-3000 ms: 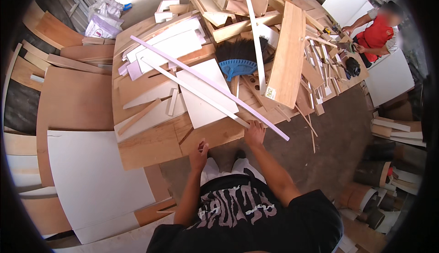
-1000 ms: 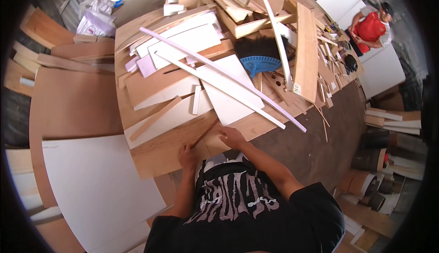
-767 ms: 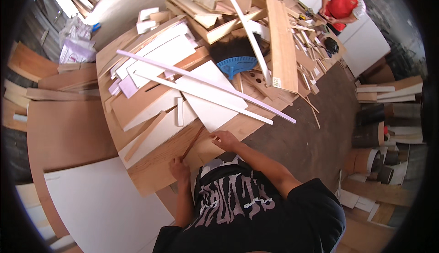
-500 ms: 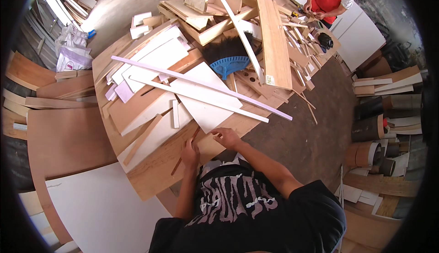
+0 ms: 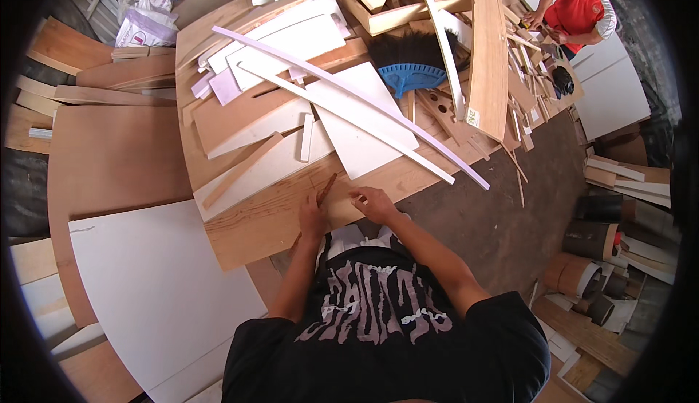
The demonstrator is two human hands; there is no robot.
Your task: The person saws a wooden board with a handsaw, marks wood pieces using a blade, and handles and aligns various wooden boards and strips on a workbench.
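Handling of the thin brown strip (image 5: 330,187) is the step I judge to be under way. My left hand (image 5: 313,217) has its fingers wrapped around it; one end points out over the table (image 5: 251,230), the other slants back across the near edge, closer to the near left corner than to the right end. I cannot tell whether it touches the tabletop. My right hand (image 5: 376,206) is beside it by the near edge, fingers loosely bent and apart from the strip, seemingly holding nothing.

Beyond my hands, the white panel (image 5: 348,149) reaches toward the near edge, with the long white strip (image 5: 393,148) and the lilac strip (image 5: 470,172) slanting across it, ends toward that edge.

As I see it, the next move calls for a steady left grip, and for the right fingers to close if the strip needs both hands.
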